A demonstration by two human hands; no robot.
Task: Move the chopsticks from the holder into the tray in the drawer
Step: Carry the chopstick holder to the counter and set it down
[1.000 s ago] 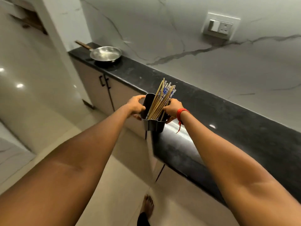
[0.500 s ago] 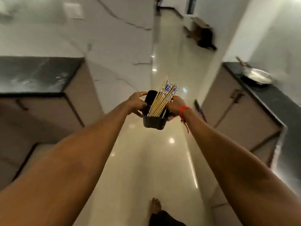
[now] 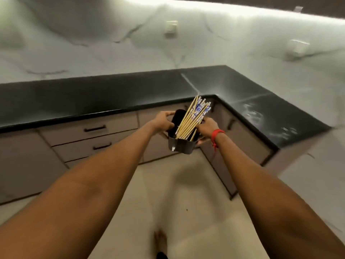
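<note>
A dark grey holder (image 3: 180, 145) is held out in front of me in mid-air, above the floor. My left hand (image 3: 163, 121) grips its left rim and my right hand (image 3: 207, 127), with a red thread at the wrist, grips its right side. Several wooden chopsticks (image 3: 194, 117) with blue-and-white tops stand in it, leaning up to the right. Two shut drawers with black handles, the upper (image 3: 95, 129) and the lower (image 3: 99, 146), sit in the cabinet to the left. No tray is in view.
An L-shaped black countertop (image 3: 112, 96) runs along the marble wall and turns toward me on the right (image 3: 276, 116). Grey cabinet doors fill the corner below it. Beige floor lies under my arms, with my foot (image 3: 160, 240) at the bottom.
I have turned with the holder in both hands: the first counter with the pan and then the hallway have left the view, and a corner counter with drawers now lies ahead.
</note>
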